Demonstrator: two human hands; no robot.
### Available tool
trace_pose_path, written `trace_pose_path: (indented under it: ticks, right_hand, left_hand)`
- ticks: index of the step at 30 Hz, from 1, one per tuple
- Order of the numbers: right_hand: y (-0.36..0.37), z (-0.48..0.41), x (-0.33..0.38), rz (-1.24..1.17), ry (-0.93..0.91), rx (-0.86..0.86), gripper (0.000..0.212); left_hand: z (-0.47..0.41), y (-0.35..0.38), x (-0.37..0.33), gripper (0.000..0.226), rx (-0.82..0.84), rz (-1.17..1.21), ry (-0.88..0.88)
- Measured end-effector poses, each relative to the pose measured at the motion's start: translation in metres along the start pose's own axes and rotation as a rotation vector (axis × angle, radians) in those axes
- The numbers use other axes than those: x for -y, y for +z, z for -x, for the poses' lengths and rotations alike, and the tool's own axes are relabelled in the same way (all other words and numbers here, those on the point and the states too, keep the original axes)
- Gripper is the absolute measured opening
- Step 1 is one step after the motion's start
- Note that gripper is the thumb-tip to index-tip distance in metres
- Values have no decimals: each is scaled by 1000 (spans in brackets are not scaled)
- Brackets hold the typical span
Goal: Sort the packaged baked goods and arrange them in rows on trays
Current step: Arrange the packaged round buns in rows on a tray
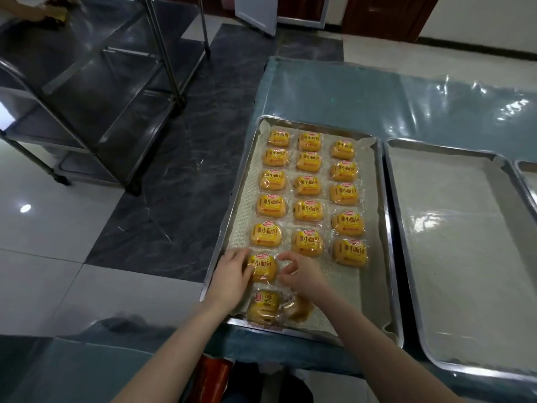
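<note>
A metal tray lined with beige mesh holds several yellow packaged buns in three rows. In the left row, my left hand rests its fingers on the left side of one packaged bun near the tray's front. Just right of that bun, my right hand pinches the wrapper edge with curled fingers. Two more packaged buns lie loose at the tray's front edge, one partly hidden under my right wrist.
An empty lined tray sits to the right, and a third tray's corner shows at the far right. The table has a shiny blue-grey cover. A steel rack trolley stands on the floor to the left.
</note>
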State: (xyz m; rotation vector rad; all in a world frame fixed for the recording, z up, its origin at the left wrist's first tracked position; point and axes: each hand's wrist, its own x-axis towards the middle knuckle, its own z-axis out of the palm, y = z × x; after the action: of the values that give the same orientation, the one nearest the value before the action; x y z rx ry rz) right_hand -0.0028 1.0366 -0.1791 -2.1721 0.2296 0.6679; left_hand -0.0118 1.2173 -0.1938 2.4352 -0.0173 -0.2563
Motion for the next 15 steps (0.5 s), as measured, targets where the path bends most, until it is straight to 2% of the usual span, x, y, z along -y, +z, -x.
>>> trace_pose_path:
  ticks: [3, 5, 8, 10, 12, 15]
  right_hand:
    - [-10, 7, -2, 21, -16, -13, 40]
    - [-22, 14, -7, 30, -27, -45, 36]
    - [-45, 28, -17, 31, -103, 116, 32]
    - [-58, 37, -21, 56, -156, 320, 40]
    - [-63, 43, -25, 176, -183, 442, 49]
    - [-61, 46, -32, 267, -236, 406, 44]
  left_hand:
    - [-2, 0, 2, 44, 3, -90, 59]
    - [0, -2, 1, 46, -62, -92, 102]
    - [6, -8, -8, 39, -146, -38, 215]
    - [9, -9, -19, 29, -79, 39, 290]
    - [11, -8, -30, 21, 14, 110, 315]
    - [12, -3, -44, 18, 95, 152, 295]
